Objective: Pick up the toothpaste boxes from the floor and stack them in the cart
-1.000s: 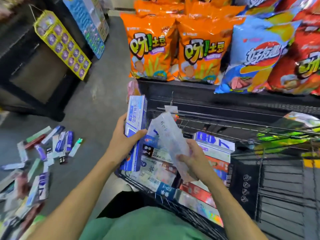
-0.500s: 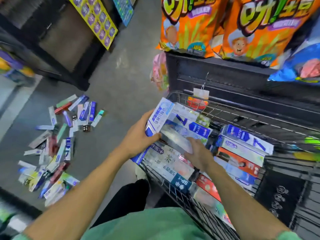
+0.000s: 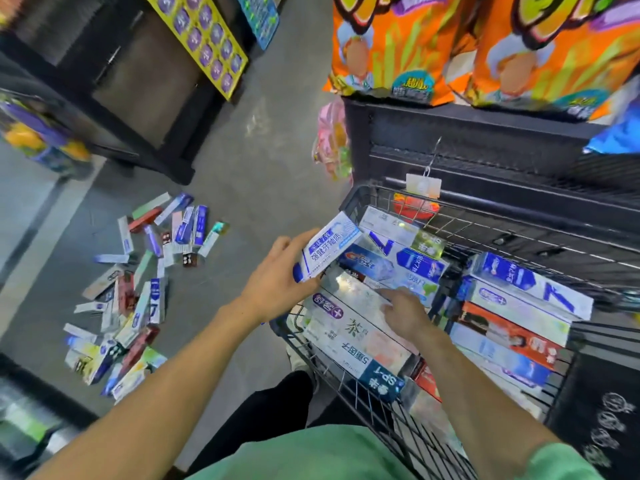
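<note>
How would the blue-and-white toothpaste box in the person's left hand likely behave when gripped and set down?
The toothpaste box looks like thin card, so probably light and crushable. Its flat faces suggest it will lie steady, not roll. The left hand holds it alone.

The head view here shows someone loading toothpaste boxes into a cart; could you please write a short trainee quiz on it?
1. True or false: the left hand grips a blue-and-white box.
2. Where do the unpicked boxes lie? A) on the floor B) on a shelf
3. The right hand rests on boxes inside the ____.

Key: 1 true; 2 A; 3 cart.
</note>
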Demonstrator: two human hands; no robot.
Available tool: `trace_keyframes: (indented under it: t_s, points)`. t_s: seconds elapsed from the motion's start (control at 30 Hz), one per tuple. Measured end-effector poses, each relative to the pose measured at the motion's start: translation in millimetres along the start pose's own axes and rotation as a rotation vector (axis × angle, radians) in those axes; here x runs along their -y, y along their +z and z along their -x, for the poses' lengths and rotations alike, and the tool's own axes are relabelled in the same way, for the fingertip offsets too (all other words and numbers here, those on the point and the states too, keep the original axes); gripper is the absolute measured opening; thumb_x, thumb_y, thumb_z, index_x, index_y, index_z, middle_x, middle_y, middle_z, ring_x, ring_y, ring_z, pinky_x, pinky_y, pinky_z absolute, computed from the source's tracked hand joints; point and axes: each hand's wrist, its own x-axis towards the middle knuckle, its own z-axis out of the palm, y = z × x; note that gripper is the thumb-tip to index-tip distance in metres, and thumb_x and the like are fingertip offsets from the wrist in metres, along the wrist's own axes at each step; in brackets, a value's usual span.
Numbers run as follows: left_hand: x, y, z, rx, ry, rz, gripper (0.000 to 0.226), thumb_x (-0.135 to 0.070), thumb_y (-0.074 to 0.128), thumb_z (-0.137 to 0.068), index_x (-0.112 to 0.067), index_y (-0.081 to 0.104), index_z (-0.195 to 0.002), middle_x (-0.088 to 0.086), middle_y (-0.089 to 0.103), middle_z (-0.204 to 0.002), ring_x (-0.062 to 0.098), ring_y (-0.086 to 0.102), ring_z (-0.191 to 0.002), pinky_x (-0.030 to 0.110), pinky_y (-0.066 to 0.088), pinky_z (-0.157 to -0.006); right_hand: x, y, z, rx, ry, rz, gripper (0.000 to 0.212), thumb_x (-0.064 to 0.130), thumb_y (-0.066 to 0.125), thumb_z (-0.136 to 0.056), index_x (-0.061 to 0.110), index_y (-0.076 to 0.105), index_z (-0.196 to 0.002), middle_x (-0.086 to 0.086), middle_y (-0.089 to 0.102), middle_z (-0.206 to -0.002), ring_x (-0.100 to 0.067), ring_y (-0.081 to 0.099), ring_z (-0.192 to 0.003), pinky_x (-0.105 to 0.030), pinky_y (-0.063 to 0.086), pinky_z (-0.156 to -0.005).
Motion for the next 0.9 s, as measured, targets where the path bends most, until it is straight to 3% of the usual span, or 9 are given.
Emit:
trace_keyframes:
  t_s: [0.2,0.37,0.57,0.7,0.8,0.9]
  points:
    - [-7.5,5.9,-16.3,0.064,0.067,-0.104,0.082,-0.031,0.070,-0.085,-0.047,0.025,-0.152,-0.007,0.034,-0.108,0.013,0.051,-0.096,0.047,0.054,-0.082,3.6,0.3,6.8,-0.035,0.007,-0.092,0.042,0.009,0.054,-0.102,0.023,0.058,-0.141,-0.008,0.054,-0.147,-0.030,0.049,-0.133,-0.035,0.040,-0.111]
    - [-11.4,10.2,-31.7,0.082,0.120,-0.104,0.081,-0.031,0.069,-0.087,-0.045,0.024,-0.153,-0.004,0.040,-0.112,0.012,0.048,-0.102,0.044,0.054,-0.086,21.3,12.3,10.6,-0.121,-0.039,-0.082,0.048,0.007,0.054,-0.100,0.027,0.055,-0.144,-0.009,0.058,-0.143,-0.029,0.054,-0.128,-0.033,0.044,-0.103]
    - [-5.1,12.6,-39.2,0.151,0.136,-0.240,0.080,-0.036,0.068,-0.085,-0.049,0.021,-0.149,-0.009,0.033,-0.107,0.015,0.053,-0.093,0.042,0.055,-0.076,19.8,12.5,18.4,-0.142,-0.034,-0.058,0.054,0.013,0.056,-0.100,0.027,0.044,-0.151,-0.004,0.048,-0.154,-0.025,0.043,-0.141,-0.038,0.036,-0.116]
    - [-13.1,24.2,-55.6,0.260,0.255,-0.499,0.080,-0.051,0.064,-0.087,-0.048,0.016,-0.151,-0.006,0.035,-0.120,0.018,0.053,-0.095,0.036,0.048,-0.068,-3.0,-7.4,31.0,-0.235,0.055,-0.033,0.054,0.026,0.052,-0.101,0.022,0.040,-0.153,-0.004,0.041,-0.157,-0.027,0.034,-0.144,-0.037,0.029,-0.118]
    - [-30.4,38.9,-80.7,0.292,0.362,-0.615,0.081,-0.062,0.061,-0.089,-0.043,0.015,-0.154,0.001,0.039,-0.129,0.024,0.057,-0.103,0.039,0.050,-0.070,-27.6,-23.0,48.5,-0.289,0.145,-0.084,0.054,0.031,0.056,-0.100,0.021,0.042,-0.152,-0.007,0.045,-0.154,-0.030,0.038,-0.141,-0.038,0.031,-0.116]
    - [-45.5,55.4,-107.5,0.358,0.438,-0.668,0.082,-0.059,0.060,-0.091,-0.038,0.017,-0.157,0.005,0.040,-0.131,0.027,0.059,-0.099,0.038,0.049,-0.067,-43.8,-29.0,67.2,-0.331,0.184,-0.104,0.051,0.031,0.058,-0.098,0.020,0.049,-0.147,-0.011,0.054,-0.145,-0.032,0.047,-0.133,-0.038,0.039,-0.110]
